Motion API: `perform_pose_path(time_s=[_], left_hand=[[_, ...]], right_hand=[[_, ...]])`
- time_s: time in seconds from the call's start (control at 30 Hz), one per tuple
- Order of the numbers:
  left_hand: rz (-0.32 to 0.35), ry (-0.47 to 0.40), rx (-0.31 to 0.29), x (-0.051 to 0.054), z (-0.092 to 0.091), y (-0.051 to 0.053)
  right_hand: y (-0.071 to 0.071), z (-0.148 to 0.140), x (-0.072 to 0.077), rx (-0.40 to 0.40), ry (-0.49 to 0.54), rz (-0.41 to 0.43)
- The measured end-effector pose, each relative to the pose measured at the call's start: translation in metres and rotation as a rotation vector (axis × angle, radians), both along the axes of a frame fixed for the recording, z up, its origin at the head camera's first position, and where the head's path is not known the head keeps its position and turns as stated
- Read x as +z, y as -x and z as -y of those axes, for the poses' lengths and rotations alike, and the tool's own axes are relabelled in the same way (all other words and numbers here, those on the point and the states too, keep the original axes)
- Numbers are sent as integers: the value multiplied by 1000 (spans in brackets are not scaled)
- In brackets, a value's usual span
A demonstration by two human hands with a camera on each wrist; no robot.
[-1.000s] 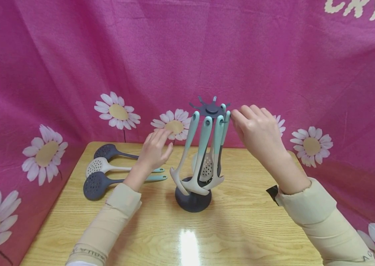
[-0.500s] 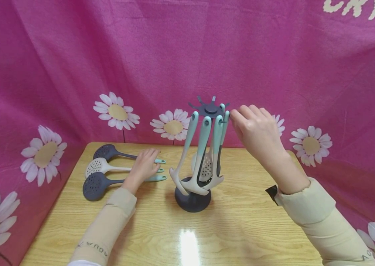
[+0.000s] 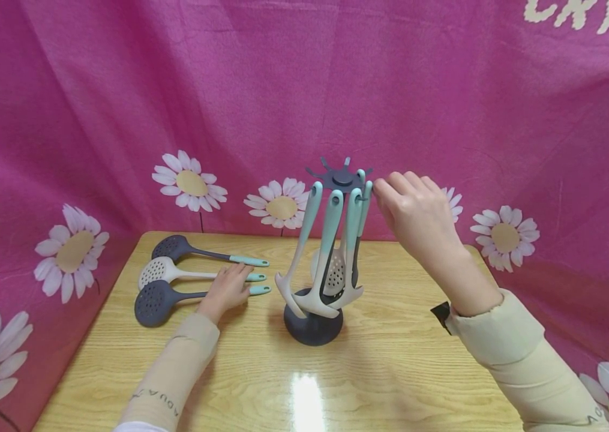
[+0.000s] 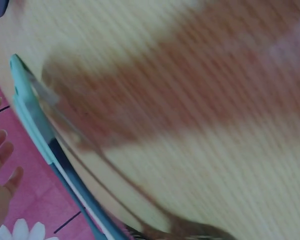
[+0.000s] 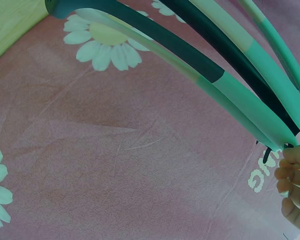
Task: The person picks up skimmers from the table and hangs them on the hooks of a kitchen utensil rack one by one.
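Note:
My left hand (image 3: 227,289) is over the handles of the white skimmer (image 3: 156,272) and the near dark skimmer (image 3: 154,303). In the left wrist view its fingers (image 4: 1,159) are loosely bent beside the teal handles (image 4: 34,122). Behind lies another dark skimmer (image 3: 171,247). At the top of the utensil stand (image 3: 342,179), my right hand (image 3: 420,207) pinches the teal handle end of a dark-grey kitchen utensil (image 5: 185,57). Several utensils with teal handles (image 3: 333,219) hang there, some with pale curved heads (image 3: 317,303).
The stand's round dark base (image 3: 312,329) rests mid-table. A pink cloth (image 3: 261,108) printed with daisies encloses the wooden table (image 3: 390,366) on the back and sides. A small black piece (image 3: 441,312) shows by the right sleeve.
My left hand has moved down and left, from beside the stand to the skimmer handles, uncovering the far skimmer's handle. The right hand has held its place.

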State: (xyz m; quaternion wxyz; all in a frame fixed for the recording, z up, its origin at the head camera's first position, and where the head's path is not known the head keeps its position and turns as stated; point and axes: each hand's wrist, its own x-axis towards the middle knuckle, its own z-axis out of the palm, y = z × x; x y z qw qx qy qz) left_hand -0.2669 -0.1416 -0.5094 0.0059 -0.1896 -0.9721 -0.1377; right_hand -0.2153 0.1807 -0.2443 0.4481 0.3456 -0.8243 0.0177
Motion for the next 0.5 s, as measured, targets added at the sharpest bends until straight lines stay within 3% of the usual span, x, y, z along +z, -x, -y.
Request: perform_pose_path(time_s=[0.27,0.5], left_hand=[[41,22,30,-14,6,-1],[23,51,24,-20,10,-6]], right_hand=[[2,1,-1,3,22,-4],[2,0,-2,2,21,-3]])
